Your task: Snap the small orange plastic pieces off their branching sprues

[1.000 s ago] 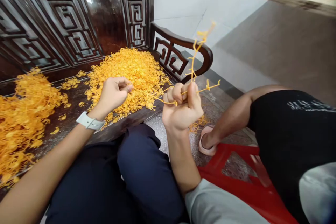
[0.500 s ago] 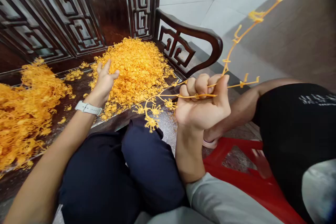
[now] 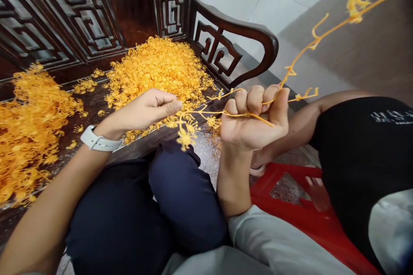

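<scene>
My right hand (image 3: 254, 118) is a fist round a long orange plastic sprue (image 3: 303, 51) that juts up to the far right and carries small orange flower-like pieces (image 3: 186, 131) on its left end. My left hand (image 3: 145, 109), with a white watch on the wrist, pinches at those pieces with closed fingers. Behind my hands a big heap of loose orange pieces (image 3: 159, 68) lies on the dark wooden bench (image 3: 97, 103). A tangle of orange sprues (image 3: 29, 124) covers the bench's left part.
The bench's carved back (image 3: 80, 13) and curved armrest (image 3: 235, 34) rise behind the heap. Another person in black (image 3: 361, 150) sits at the right, an arm reaching down beside a red plastic stool (image 3: 290, 206). My dark trouser legs (image 3: 155, 210) fill the bottom.
My left hand went open over the heap half a second ago and has come back, closed, to the sprue's left end. My right hand has tilted the sprue further right.
</scene>
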Motion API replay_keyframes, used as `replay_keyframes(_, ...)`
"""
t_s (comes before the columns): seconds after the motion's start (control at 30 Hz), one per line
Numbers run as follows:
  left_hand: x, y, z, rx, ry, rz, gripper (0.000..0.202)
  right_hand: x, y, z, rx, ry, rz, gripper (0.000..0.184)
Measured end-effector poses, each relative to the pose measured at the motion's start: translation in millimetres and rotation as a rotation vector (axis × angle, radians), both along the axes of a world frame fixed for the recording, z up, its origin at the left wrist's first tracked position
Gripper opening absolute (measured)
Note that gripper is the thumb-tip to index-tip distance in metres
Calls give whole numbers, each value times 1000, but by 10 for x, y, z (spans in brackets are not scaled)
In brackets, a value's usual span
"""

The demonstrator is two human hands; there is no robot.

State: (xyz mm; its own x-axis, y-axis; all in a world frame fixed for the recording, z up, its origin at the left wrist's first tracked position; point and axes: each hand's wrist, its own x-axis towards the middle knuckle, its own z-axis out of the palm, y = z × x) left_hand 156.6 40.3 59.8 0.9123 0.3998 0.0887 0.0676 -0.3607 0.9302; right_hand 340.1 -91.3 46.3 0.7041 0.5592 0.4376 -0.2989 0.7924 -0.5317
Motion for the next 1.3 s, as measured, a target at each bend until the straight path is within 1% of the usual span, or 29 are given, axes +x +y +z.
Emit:
replay_keyframes(0.03,-38,84,-66,-2,-32,66,65,20,-15,-3,3,-2,6,62)
replay_keyframes(0.07,-77,179,-142,-9,-88,163,63,41,-38,4,16,-2,3,62)
replay_keyframes(0.17,-186,486,-410,-14,-312,567,59,105,-136,77,74,8,-33,59)
replay_keyframes(0.2,-211,573,-498,17,-332,659,58,120,-165,106,97,10,-39,58)
replay_keyframes(0.23,-227,641,-577,61,-315,707,56,129,-183,130,124,6,-37,57)
replay_keyframes(0.27,-232,685,-641,117,-260,717,54,127,-189,147,143,2,-32,56)
replay_keyframes(0.33,-211,688,-706,224,-111,659,51,96,-163,151,146,0,-25,57)
replay_keyframes(0.4,-163,589,-667,269,-15,567,59,40,-107,123,88,11,-44,57)
replay_keyframes(0.43,-135,508,-609,248,8,505,62,10,-77,103,45,18,-66,56)
replay_keyframes(0.47,-105,413,-531,191,21,429,63,-16,-49,82,7,21,-100,55)
replay_keyframes(0.53,-38,201,-347,6,44,257,67,-53,-2,46,-40,15,-195,54)
replay_keyframes(0.6,35,5,-182,-166,83,101,63,-68,39,25,-74,9,-308,52)
replay_keyframes(0.67,107,-128,-88,-269,118,2,52,-67,74,21,-100,4,-415,49)
replay_keyframes(0.7,138,-162,-73,-302,122,-14,46,-63,88,23,-99,-3,-460,47)
replay_keyframes(0.73,161,-176,-74,-326,118,-10,41,-57,97,26,-94,-16,-493,46)
replay_keyframes(0.8,180,-156,-107,-355,83,57,34,-35,102,31,-80,-54,-517,44)
replay_keyframes(0.87,163,-107,-149,-386,24,154,29,-7,91,27,-68,-81,-512,43)
replay_keyframes(0.97,113,-40,-200,-446,-51,252,23,15,62,8,-88,-77,-491,45)
replay_keyframes(1.1,106,19,-275,-429,-102,318,15,-26,30,1,-136,-21,-424,46)
replay_keyframes(1.2,124,63,-315,-543,-174,390,12,-78,20,5,-169,17,-356,48)
replay_keyframes(1.3,110,90,-275,-654,-310,454,13,-131,31,-17,-172,5,-303,53)
